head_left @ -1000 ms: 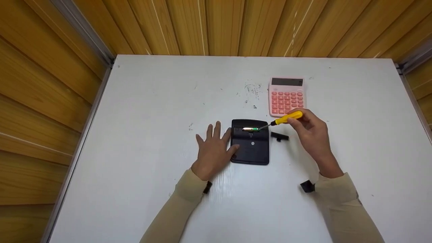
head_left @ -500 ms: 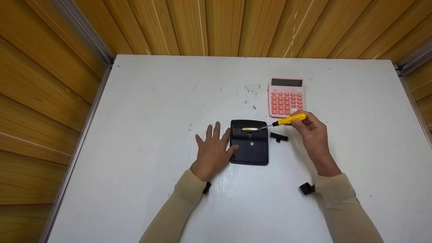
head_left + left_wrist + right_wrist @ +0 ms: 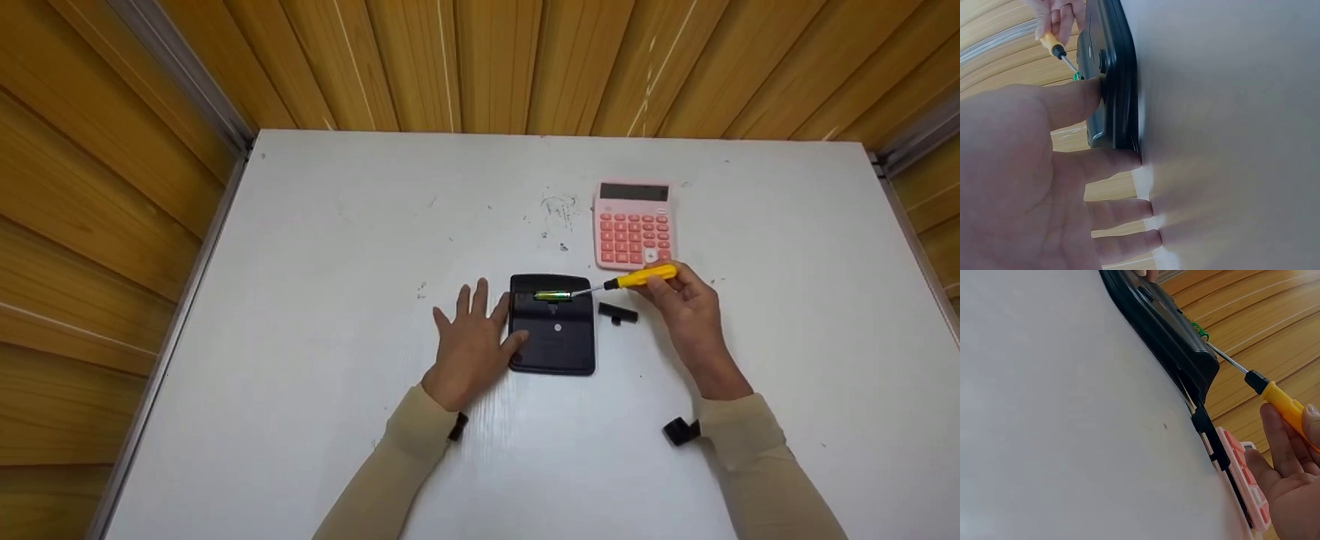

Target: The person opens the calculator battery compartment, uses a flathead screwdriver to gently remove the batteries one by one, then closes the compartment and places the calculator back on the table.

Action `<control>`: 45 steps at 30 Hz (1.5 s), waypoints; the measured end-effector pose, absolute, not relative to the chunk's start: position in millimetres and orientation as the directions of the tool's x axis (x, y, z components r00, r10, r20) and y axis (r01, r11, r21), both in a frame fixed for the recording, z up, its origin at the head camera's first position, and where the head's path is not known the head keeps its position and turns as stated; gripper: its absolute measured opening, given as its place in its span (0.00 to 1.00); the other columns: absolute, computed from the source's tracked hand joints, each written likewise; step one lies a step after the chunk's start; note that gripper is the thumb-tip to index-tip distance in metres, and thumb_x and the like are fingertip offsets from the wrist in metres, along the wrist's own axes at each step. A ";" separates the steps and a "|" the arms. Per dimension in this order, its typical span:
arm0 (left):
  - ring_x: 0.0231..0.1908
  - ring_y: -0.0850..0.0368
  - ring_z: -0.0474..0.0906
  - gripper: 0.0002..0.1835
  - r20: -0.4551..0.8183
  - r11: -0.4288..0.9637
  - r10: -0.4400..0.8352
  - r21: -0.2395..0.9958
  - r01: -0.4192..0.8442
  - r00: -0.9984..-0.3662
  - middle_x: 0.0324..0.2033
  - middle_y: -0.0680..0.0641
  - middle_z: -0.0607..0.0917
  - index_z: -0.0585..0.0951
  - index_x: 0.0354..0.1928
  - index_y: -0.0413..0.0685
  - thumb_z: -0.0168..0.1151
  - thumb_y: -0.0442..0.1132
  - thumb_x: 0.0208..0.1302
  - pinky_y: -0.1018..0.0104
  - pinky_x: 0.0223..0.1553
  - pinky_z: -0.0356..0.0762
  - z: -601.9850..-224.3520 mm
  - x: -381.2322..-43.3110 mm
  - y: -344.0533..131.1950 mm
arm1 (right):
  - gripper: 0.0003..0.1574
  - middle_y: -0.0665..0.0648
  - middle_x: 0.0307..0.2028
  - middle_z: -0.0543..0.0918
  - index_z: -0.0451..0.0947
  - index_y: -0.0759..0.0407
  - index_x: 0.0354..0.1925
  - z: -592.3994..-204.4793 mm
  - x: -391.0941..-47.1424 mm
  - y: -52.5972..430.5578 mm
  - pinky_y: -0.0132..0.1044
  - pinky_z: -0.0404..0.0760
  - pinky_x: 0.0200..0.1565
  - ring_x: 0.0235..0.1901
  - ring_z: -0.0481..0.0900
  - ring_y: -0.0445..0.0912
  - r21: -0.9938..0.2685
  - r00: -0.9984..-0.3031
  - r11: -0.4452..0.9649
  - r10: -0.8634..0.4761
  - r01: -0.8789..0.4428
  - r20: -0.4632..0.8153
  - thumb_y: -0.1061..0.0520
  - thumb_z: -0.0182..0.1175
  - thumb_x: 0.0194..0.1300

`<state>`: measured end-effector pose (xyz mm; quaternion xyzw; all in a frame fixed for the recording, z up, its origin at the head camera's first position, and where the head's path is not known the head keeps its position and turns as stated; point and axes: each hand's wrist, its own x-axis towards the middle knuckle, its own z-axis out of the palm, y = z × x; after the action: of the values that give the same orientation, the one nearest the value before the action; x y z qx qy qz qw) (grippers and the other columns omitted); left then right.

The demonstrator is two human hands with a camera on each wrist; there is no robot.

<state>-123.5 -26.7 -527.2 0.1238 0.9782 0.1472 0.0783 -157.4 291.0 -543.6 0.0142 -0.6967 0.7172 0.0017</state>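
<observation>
A calculator lies face down, its dark back up and its battery slot uncovered. A green battery sits at the slot; in the right wrist view its green end stands proud of the back. My right hand grips a screwdriver by its yellow handle, the tip at the battery's right end. My left hand has its fingers spread, with the thumb on the calculator's left edge and the forefinger against its side. The left wrist view shows these fingertips touching the table.
A small black battery cover lies just right of the calculator. Behind the right hand is a pink calculator, keys up. The white table is bordered by wood-patterned walls.
The screwdriver handle has shifted slightly right and lower, so its shaft lies flatter. The battery's sheen has changed to green. My left hand stays put; the whole head view has dropped a little.
</observation>
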 end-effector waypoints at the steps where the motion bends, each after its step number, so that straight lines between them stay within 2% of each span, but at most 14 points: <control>1: 0.78 0.32 0.56 0.37 -0.122 0.926 0.265 0.308 0.218 -0.956 0.79 0.33 0.62 0.71 0.79 0.48 0.54 0.64 0.79 0.20 0.65 0.58 -528.2 -121.6 -26.7 | 0.36 0.74 0.70 0.70 0.62 0.75 0.74 -545.8 -155.5 291.4 0.40 0.76 0.63 0.61 0.83 0.48 -0.999 -1.000 -0.044 -0.018 -0.004 0.005 0.54 0.59 0.81; 10: 0.78 0.32 0.56 0.37 -0.139 0.930 0.260 0.301 0.209 -0.956 0.79 0.33 0.62 0.71 0.79 0.48 0.54 0.64 0.79 0.20 0.66 0.58 -530.2 -117.4 -27.2 | 0.37 0.70 0.67 0.77 0.61 0.74 0.74 -560.8 -151.9 293.0 0.40 0.75 0.64 0.59 0.85 0.49 -0.987 -0.996 -0.137 -0.048 0.079 -0.073 0.52 0.59 0.81; 14: 0.78 0.33 0.56 0.38 -0.140 0.931 0.263 0.296 0.213 -0.955 0.79 0.33 0.62 0.71 0.79 0.48 0.53 0.64 0.79 0.21 0.66 0.59 -530.6 -118.2 -27.4 | 0.37 0.71 0.68 0.75 0.62 0.74 0.74 -555.8 -152.0 292.8 0.40 0.75 0.64 0.59 0.85 0.48 -0.989 -0.996 -0.122 -0.041 0.082 -0.077 0.52 0.59 0.81; 17: 0.79 0.33 0.56 0.38 -0.142 0.930 0.264 0.299 0.213 -0.954 0.79 0.34 0.62 0.71 0.79 0.49 0.52 0.65 0.79 0.21 0.66 0.58 -530.8 -119.0 -27.3 | 0.35 0.73 0.67 0.74 0.65 0.75 0.72 -543.2 -152.8 290.6 0.40 0.77 0.63 0.58 0.85 0.48 -0.999 -0.999 -0.036 -0.027 0.034 -0.034 0.53 0.60 0.80; 21: 0.79 0.34 0.55 0.38 -0.147 0.929 0.263 0.304 0.210 -0.954 0.80 0.35 0.61 0.70 0.80 0.51 0.52 0.66 0.79 0.21 0.67 0.58 -530.5 -120.0 -26.8 | 0.27 0.69 0.59 0.80 0.72 0.74 0.66 -519.3 -151.1 282.6 0.33 0.80 0.58 0.53 0.85 0.45 -0.967 -0.995 0.231 -0.021 -0.105 0.103 0.57 0.62 0.79; 24: 0.79 0.34 0.55 0.38 -0.146 0.928 0.262 0.311 0.207 -0.954 0.80 0.35 0.61 0.70 0.80 0.52 0.52 0.66 0.79 0.21 0.67 0.57 -530.2 -120.8 -26.3 | 0.20 0.63 0.52 0.85 0.77 0.72 0.61 -499.5 -147.9 270.5 0.26 0.80 0.55 0.49 0.86 0.46 -0.868 -0.972 0.439 -0.060 -0.232 0.229 0.62 0.64 0.77; 28: 0.79 0.33 0.55 0.37 -0.131 0.923 0.259 0.327 0.205 -0.957 0.80 0.34 0.61 0.71 0.79 0.51 0.53 0.65 0.79 0.20 0.66 0.57 -530.0 -121.2 -25.9 | 0.16 0.60 0.47 0.87 0.81 0.69 0.55 -476.2 -145.3 250.3 0.22 0.76 0.55 0.48 0.86 0.51 -0.720 -0.930 0.594 -0.171 -0.360 0.324 0.65 0.68 0.73; 31: 0.78 0.32 0.56 0.37 -0.120 0.922 0.258 0.327 0.207 -0.959 0.79 0.34 0.62 0.71 0.79 0.51 0.54 0.65 0.78 0.20 0.66 0.57 -529.8 -121.5 -25.8 | 0.13 0.58 0.45 0.88 0.82 0.66 0.52 -466.1 -146.1 237.1 0.23 0.77 0.53 0.46 0.86 0.52 -0.648 -0.912 0.645 -0.234 -0.405 0.336 0.64 0.69 0.72; 37: 0.79 0.33 0.56 0.37 -0.133 0.931 0.254 0.303 0.205 -0.958 0.80 0.34 0.62 0.71 0.79 0.53 0.53 0.65 0.79 0.20 0.66 0.58 -530.3 -122.8 -26.6 | 0.12 0.55 0.41 0.88 0.82 0.65 0.50 -465.0 -150.2 221.7 0.44 0.85 0.50 0.44 0.86 0.49 -0.593 -0.885 0.664 -0.270 -0.456 0.379 0.64 0.71 0.70; 39: 0.79 0.33 0.56 0.37 -0.137 0.933 0.253 0.298 0.204 -0.958 0.80 0.35 0.61 0.71 0.80 0.53 0.53 0.65 0.79 0.20 0.66 0.58 -530.1 -123.0 -26.9 | 0.13 0.55 0.42 0.88 0.82 0.64 0.51 -466.5 -149.9 219.8 0.47 0.86 0.49 0.44 0.86 0.49 -0.580 -0.871 0.656 -0.287 -0.482 0.399 0.64 0.70 0.70; 41: 0.79 0.33 0.56 0.37 -0.136 0.933 0.253 0.298 0.204 -0.958 0.80 0.34 0.61 0.71 0.80 0.53 0.53 0.65 0.79 0.20 0.66 0.58 -529.7 -123.1 -27.1 | 0.13 0.55 0.42 0.88 0.82 0.65 0.51 -468.4 -149.9 220.2 0.45 0.86 0.50 0.44 0.87 0.49 -0.577 -0.861 0.646 -0.298 -0.500 0.412 0.64 0.70 0.71; 45: 0.79 0.33 0.55 0.37 -0.133 0.931 0.252 0.303 0.203 -0.958 0.80 0.34 0.61 0.71 0.80 0.53 0.53 0.65 0.79 0.20 0.66 0.57 -528.9 -123.2 -27.5 | 0.14 0.57 0.44 0.88 0.82 0.67 0.53 -475.7 -151.7 228.7 0.30 0.82 0.53 0.46 0.88 0.50 -0.632 -0.878 0.618 -0.245 -0.468 0.411 0.65 0.69 0.70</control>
<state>-123.2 -27.5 -528.9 0.1163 0.9789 0.1445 0.0852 -151.7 228.7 -475.7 0.2007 -0.8878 0.3884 0.1436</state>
